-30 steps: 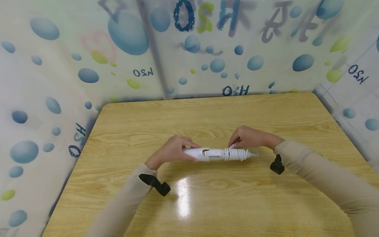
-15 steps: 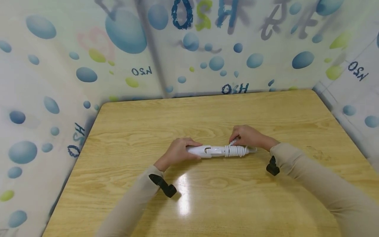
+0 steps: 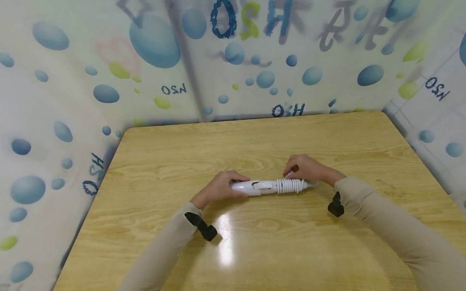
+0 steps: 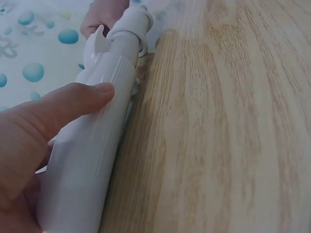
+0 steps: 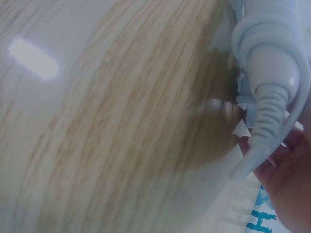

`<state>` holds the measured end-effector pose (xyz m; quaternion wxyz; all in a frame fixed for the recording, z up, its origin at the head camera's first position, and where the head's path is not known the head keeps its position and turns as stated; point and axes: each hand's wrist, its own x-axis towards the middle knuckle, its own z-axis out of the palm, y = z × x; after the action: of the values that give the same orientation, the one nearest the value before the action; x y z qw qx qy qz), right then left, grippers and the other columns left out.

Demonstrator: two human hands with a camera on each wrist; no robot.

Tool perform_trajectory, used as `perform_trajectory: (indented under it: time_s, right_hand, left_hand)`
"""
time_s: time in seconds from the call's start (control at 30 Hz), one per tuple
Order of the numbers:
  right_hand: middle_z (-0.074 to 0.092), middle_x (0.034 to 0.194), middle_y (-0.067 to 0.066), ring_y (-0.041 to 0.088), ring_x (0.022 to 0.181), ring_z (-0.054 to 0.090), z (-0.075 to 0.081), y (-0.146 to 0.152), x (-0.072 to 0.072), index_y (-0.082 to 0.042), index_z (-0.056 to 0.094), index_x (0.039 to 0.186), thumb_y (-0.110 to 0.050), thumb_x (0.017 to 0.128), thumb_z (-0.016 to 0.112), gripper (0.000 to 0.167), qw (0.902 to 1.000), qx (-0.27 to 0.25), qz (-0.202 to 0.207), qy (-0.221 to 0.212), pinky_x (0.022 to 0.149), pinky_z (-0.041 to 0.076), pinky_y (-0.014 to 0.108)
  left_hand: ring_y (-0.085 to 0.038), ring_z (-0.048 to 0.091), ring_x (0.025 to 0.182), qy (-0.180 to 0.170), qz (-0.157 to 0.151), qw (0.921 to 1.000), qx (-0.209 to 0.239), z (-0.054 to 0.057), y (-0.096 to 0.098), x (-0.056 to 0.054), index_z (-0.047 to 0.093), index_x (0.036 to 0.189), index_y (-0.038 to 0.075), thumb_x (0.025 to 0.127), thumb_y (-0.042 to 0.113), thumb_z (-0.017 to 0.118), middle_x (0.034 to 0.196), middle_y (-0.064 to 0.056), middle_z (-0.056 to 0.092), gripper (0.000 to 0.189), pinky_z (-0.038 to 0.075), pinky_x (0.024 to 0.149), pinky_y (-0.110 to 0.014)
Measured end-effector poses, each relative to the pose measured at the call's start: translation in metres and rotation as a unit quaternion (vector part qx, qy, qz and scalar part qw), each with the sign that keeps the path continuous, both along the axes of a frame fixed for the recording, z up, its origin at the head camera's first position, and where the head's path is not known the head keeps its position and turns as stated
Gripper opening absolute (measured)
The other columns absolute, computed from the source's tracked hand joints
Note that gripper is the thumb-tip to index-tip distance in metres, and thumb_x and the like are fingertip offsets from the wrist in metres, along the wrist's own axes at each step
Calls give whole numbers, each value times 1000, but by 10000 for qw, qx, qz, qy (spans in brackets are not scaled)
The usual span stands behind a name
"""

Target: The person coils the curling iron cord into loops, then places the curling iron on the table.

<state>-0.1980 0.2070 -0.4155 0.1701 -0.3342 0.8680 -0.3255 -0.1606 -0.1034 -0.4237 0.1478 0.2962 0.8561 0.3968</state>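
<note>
A white curling iron (image 3: 269,187) lies lengthwise close over the table, its cord (image 3: 291,186) wound in several turns round the handle. My left hand (image 3: 220,186) grips the thick barrel end, with the thumb along the top in the left wrist view. The iron's lever (image 4: 99,44) sticks up beyond that thumb. At the coiled end, my right hand (image 3: 305,167) pinches a small white piece beside the far side of the coils, mostly hidden by the fingers. In the right wrist view, the ribbed cord sleeve (image 5: 270,114) passes in front of that hand.
A wood-grain table (image 3: 269,242) spreads under both hands, with a bright reflection toward its front. Behind it and at both sides stand white wall panels (image 3: 204,72) with blue and green spots. Black wrist cameras (image 3: 336,206) hang below the sleeves.
The left hand and the barrel end have shifted slightly right and away from the body. The right hand stays at the coils, still pinching the small white piece.
</note>
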Motion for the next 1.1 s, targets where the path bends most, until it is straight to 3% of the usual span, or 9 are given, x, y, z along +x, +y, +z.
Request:
perform_trajectory:
  time_s: [0.4, 0.53, 0.73, 1.1]
  right_hand:
    - [59, 94, 9, 21, 84, 56, 2, 6, 3, 0, 70, 98, -9, 82, 68, 18, 9967, -497, -258, -591, 74, 49, 31]
    - [59, 99, 12, 24, 89, 57, 0, 6, 4, 2, 68, 102, -9, 82, 69, 23, 9946, -580, -355, -781, 77, 49, 32]
    - [60, 101, 13, 25, 91, 57, -1, 6, 5, 2, 68, 103, -9, 82, 68, 24, 9930, -646, -469, -874, 78, 48, 33]
    - [63, 97, 9, 22, 88, 60, -7, 4, 4, 0, 69, 99, -5, 81, 68, 19, 9935, -574, -453, -875, 75, 49, 30]
  left_hand:
    - [-10, 53, 86, 328, -194, 9992, -102, 7, 3, 5, 64, 117, 10, 72, 25, 79, 103, 1, 63, 50, 44, 70, -25]
    - [-10, 52, 86, 272, -287, 9992, -109, 6, 4, 5, 63, 119, 9, 71, 25, 80, 103, 1, 62, 53, 44, 71, -25]
    - [-10, 51, 86, 215, -315, 9987, -346, 4, 6, 7, 64, 118, 15, 72, 26, 79, 103, 3, 61, 49, 43, 72, -26]
    - [-11, 52, 89, 177, -333, 9985, -392, 1, 7, 7, 63, 119, 14, 73, 24, 79, 106, 1, 61, 50, 43, 74, -27]
